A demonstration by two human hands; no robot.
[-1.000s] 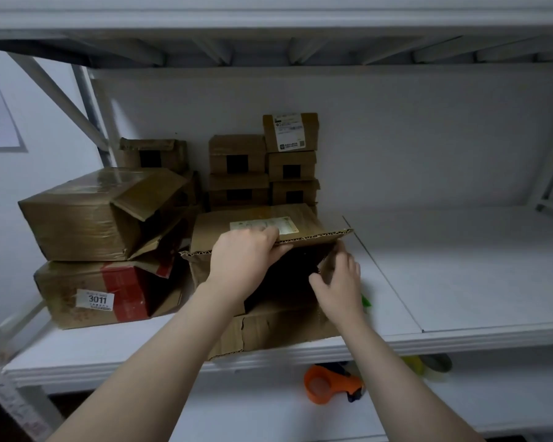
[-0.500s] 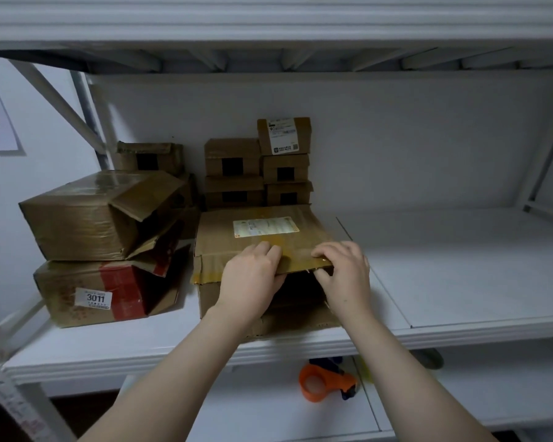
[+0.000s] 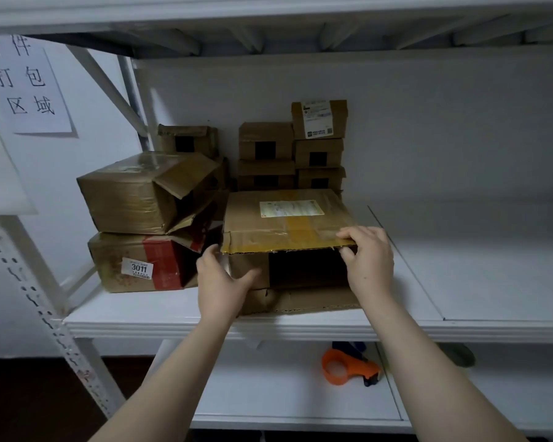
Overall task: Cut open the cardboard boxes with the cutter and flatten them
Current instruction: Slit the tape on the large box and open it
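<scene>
A brown cardboard box (image 3: 281, 218) with a shipping label lies on the white shelf (image 3: 205, 320), its front end open and dark inside. My right hand (image 3: 367, 260) pinches the front edge of its top flap near the right corner. My left hand (image 3: 219, 282) presses against the box's left front side flap, fingers spread. The bottom flap lies flat on the shelf in front. No cutter is visible in either hand.
Two larger opened boxes (image 3: 141, 224) are stacked to the left, the lower one labelled 3011. Several small boxes (image 3: 294, 148) stand stacked at the back wall. An orange tape dispenser (image 3: 348, 366) lies on the lower shelf. A paper sign (image 3: 23, 84) hangs left.
My left hand slid off the top flap down to the box's left front side. My right hand moved onto the top flap's right front edge. The top flap now lies lower.
</scene>
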